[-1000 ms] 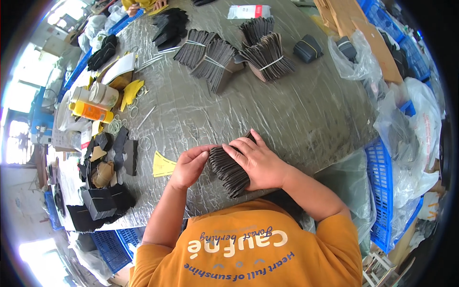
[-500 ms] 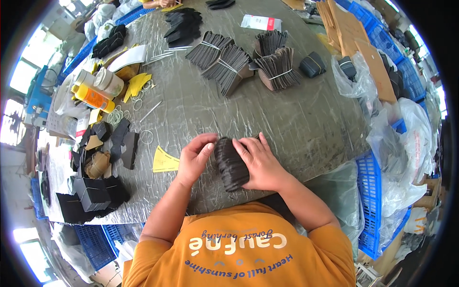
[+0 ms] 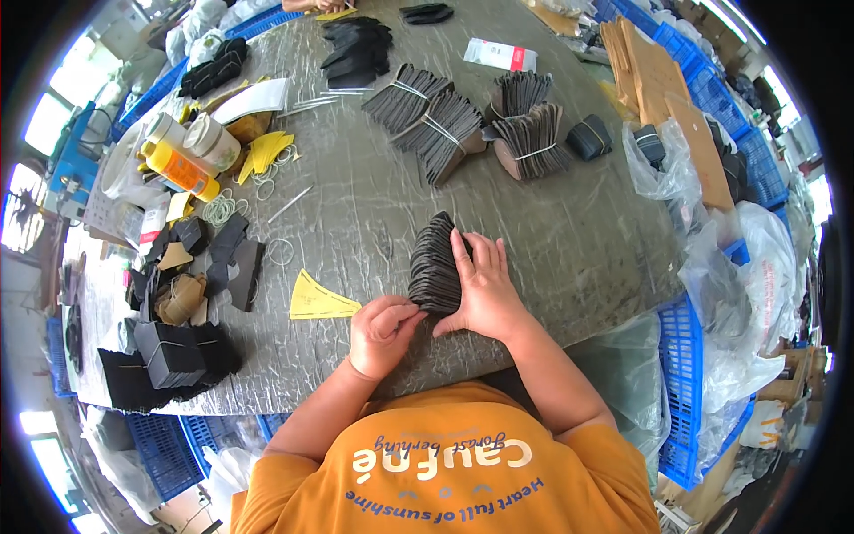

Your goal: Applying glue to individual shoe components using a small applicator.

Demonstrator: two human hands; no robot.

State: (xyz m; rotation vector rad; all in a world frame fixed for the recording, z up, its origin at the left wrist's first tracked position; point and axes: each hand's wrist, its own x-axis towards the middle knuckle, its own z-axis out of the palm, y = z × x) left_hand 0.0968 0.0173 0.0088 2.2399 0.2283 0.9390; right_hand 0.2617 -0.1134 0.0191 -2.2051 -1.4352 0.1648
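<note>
A thick stack of dark, thin cut pieces (image 3: 433, 267) stands on the table before me, its many edges fanned in a curved row. My right hand (image 3: 485, 287) clasps it from the right, with the thumb by the near end and the fingers along the far side. At the near left corner, the bent fingers of my left hand (image 3: 384, 331) pinch an edge of the stack; the fingertips partly hide what they hold. Just left of that hand lies a yellow curved template (image 3: 318, 298) with dark marks along its edges.
Banded bundles of dark pieces (image 3: 442, 133) lie farther off. To the left are a yellow-orange bottle (image 3: 181, 169), rubber bands (image 3: 222, 207), dark scraps (image 3: 236, 267) and a tied black block (image 3: 173, 356). A blue crate (image 3: 680, 392) stands at the right table edge. Another person's hand (image 3: 311, 4) shows at the far edge.
My left hand has come down and right to the near corner of the stack. The stack has shifted slightly away from me and its edges now fan out, with my right hand still on it.
</note>
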